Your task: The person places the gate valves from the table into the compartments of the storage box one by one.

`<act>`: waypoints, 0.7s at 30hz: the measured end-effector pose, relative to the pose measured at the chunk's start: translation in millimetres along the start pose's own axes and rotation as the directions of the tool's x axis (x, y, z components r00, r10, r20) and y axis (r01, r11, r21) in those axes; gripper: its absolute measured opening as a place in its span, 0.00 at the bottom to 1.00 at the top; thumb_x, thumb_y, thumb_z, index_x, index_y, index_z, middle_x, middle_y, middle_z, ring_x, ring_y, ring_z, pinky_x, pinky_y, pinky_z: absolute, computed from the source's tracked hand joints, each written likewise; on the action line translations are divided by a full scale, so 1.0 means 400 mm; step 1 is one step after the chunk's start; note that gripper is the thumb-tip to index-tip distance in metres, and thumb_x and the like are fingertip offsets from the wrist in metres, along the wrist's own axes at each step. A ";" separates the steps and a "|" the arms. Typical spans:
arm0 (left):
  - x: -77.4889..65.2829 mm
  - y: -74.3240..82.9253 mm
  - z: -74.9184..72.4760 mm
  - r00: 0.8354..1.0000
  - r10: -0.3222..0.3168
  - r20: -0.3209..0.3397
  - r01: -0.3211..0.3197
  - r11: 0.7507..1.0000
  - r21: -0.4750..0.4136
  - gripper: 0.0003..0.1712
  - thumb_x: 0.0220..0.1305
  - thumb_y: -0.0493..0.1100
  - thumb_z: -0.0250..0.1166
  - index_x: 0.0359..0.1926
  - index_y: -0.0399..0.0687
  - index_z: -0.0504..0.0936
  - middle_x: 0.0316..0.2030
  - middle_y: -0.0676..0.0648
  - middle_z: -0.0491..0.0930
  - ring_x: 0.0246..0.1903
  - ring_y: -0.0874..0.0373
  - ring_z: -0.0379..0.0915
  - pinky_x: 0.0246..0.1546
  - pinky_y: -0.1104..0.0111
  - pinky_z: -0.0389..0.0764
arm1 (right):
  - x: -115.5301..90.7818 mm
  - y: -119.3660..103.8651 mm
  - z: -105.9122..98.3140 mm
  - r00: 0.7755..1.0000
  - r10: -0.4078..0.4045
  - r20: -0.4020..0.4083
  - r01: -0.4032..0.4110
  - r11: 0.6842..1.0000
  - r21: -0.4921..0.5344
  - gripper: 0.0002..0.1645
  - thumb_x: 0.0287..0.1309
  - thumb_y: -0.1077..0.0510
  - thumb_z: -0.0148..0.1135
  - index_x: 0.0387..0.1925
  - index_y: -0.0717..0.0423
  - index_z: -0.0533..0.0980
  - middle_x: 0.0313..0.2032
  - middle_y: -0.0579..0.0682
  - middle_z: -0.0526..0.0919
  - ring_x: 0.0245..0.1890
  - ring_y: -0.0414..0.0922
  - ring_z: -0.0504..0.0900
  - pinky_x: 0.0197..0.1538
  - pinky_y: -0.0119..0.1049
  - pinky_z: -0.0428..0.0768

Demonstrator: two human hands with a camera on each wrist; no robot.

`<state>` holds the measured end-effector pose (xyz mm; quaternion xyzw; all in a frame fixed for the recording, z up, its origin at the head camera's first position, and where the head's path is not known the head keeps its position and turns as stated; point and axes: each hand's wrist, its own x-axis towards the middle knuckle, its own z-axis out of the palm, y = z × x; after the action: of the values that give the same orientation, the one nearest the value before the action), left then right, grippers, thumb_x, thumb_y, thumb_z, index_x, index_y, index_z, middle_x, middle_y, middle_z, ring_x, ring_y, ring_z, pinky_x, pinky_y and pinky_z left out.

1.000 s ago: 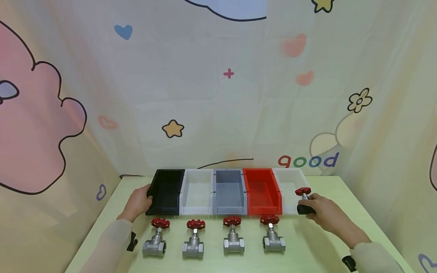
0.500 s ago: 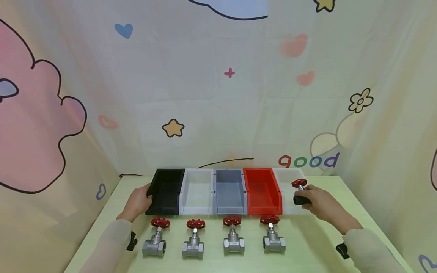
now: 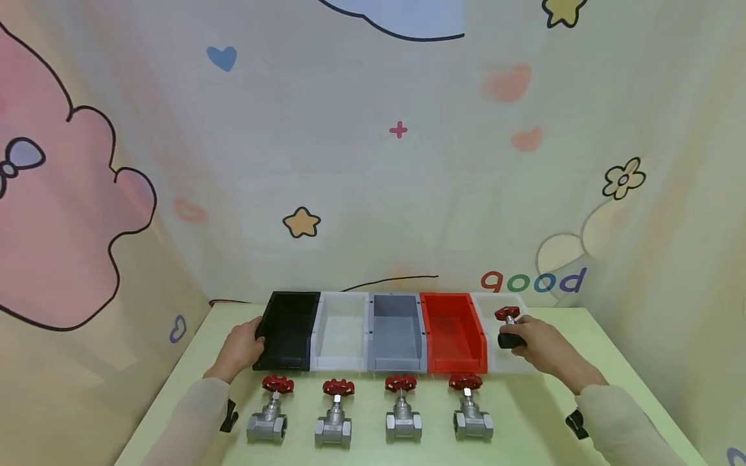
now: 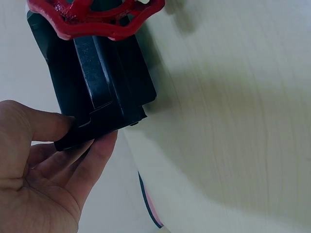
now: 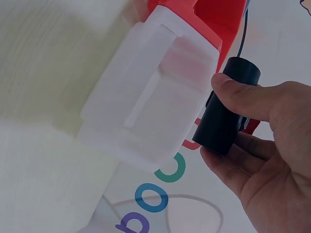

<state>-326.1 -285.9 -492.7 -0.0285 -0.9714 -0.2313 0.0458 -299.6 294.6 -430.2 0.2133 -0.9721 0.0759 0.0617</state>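
In the head view my left hand (image 3: 237, 349) grips the outer wall of the black bin (image 3: 287, 333) at the left end of the row. The left wrist view puts my thumb on one side of the bin's wall and the fingers beneath. My right hand (image 3: 550, 346) holds a valve (image 3: 510, 340) with a red handwheel and a black cylindrical body over the white bin (image 3: 486, 310) at the right end. In the right wrist view thumb and fingers close round the black body (image 5: 226, 107), and most of the handwheel is hidden behind the hand.
Between the end bins stand another white bin (image 3: 340, 333), a grey bin (image 3: 398, 333) and a red bin (image 3: 451, 333). Several silver valves with red handwheels, one of them a valve (image 3: 403, 421), line the table (image 3: 542, 433) in front. A printed curtain (image 3: 361, 194) hangs behind.
My right hand has carried the black-bodied valve a little left and farther back over the right-end white bin. The left hand keeps its hold on the black bin. The head view has shifted slightly.
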 end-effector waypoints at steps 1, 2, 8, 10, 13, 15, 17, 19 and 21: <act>0.001 0.002 0.003 1.000 0.000 0.001 0.000 1.000 0.000 0.31 0.68 0.34 0.55 0.69 0.25 0.62 0.59 0.24 0.72 0.54 0.30 0.74 0.54 0.42 0.76 | -0.001 0.002 0.001 1.000 0.006 0.005 -0.006 1.000 -0.001 0.23 0.47 0.66 0.74 0.49 0.58 0.83 0.39 0.56 0.82 0.38 0.52 0.80 0.44 0.51 0.84; 0.003 0.003 0.006 1.000 0.004 -0.001 -0.004 1.000 0.000 0.31 0.68 0.34 0.55 0.69 0.25 0.62 0.59 0.24 0.73 0.53 0.31 0.76 0.54 0.42 0.76 | -0.002 0.002 0.001 1.000 0.017 0.011 -0.017 1.000 0.000 0.23 0.47 0.66 0.74 0.49 0.58 0.83 0.39 0.56 0.82 0.38 0.52 0.80 0.45 0.51 0.84; 0.008 0.003 0.007 1.000 0.010 -0.010 -0.010 1.000 0.005 0.31 0.67 0.34 0.55 0.68 0.25 0.62 0.58 0.24 0.74 0.50 0.32 0.77 0.53 0.42 0.77 | 0.008 0.010 0.007 1.000 0.018 0.001 -0.018 1.000 0.011 0.23 0.47 0.66 0.73 0.49 0.58 0.83 0.39 0.57 0.82 0.38 0.53 0.80 0.45 0.52 0.84; 0.007 0.001 0.006 1.000 0.010 -0.010 -0.010 1.000 0.003 0.31 0.67 0.34 0.55 0.68 0.25 0.62 0.59 0.24 0.73 0.53 0.31 0.76 0.54 0.42 0.76 | 0.015 0.012 0.014 1.000 0.017 -0.006 -0.017 1.000 0.020 0.22 0.48 0.66 0.73 0.49 0.58 0.83 0.40 0.57 0.83 0.39 0.52 0.81 0.46 0.52 0.84; 0.003 -0.002 0.004 1.000 0.010 -0.011 -0.010 1.000 0.003 0.31 0.67 0.34 0.55 0.68 0.25 0.62 0.59 0.24 0.73 0.54 0.30 0.75 0.54 0.42 0.76 | 0.028 0.018 0.027 1.000 0.010 -0.007 -0.010 0.999 0.035 0.22 0.48 0.67 0.73 0.49 0.58 0.83 0.40 0.57 0.84 0.39 0.52 0.81 0.46 0.52 0.84; -0.002 -0.002 0.002 1.000 0.008 -0.009 -0.008 1.000 0.001 0.31 0.67 0.34 0.55 0.68 0.25 0.62 0.59 0.24 0.73 0.54 0.31 0.75 0.54 0.42 0.76 | 0.034 0.022 0.036 1.000 0.015 -0.005 -0.015 0.999 0.042 0.23 0.48 0.67 0.73 0.49 0.58 0.83 0.40 0.56 0.84 0.40 0.52 0.80 0.46 0.52 0.84; -0.005 -0.002 0.001 1.000 0.009 -0.009 -0.009 1.000 0.002 0.31 0.67 0.34 0.55 0.68 0.24 0.62 0.59 0.24 0.72 0.54 0.30 0.75 0.55 0.42 0.76 | 0.039 0.026 0.042 1.000 0.017 -0.001 -0.017 0.999 0.047 0.23 0.48 0.67 0.72 0.49 0.59 0.83 0.40 0.57 0.84 0.40 0.52 0.80 0.46 0.52 0.84; -0.006 -0.001 0.001 1.000 0.009 -0.012 -0.009 1.000 0.005 0.31 0.67 0.34 0.55 0.68 0.24 0.62 0.59 0.24 0.72 0.56 0.30 0.73 0.55 0.42 0.75 | 0.043 0.032 0.048 1.000 0.026 0.001 -0.026 0.998 0.051 0.23 0.48 0.67 0.72 0.50 0.59 0.83 0.40 0.57 0.84 0.40 0.52 0.80 0.47 0.52 0.84; -0.005 0.000 0.003 1.000 0.008 -0.017 -0.008 1.000 0.006 0.31 0.67 0.34 0.55 0.68 0.25 0.62 0.59 0.24 0.73 0.56 0.30 0.73 0.55 0.42 0.75 | 0.046 0.038 0.054 0.999 0.032 0.008 -0.033 0.998 0.052 0.23 0.49 0.67 0.72 0.50 0.59 0.83 0.40 0.57 0.84 0.40 0.52 0.80 0.48 0.53 0.84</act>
<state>-324.1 -285.6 -493.9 -0.0305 -0.9715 -0.2284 0.0549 -324.7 297.0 -450.6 0.1994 -0.9733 0.1017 0.0513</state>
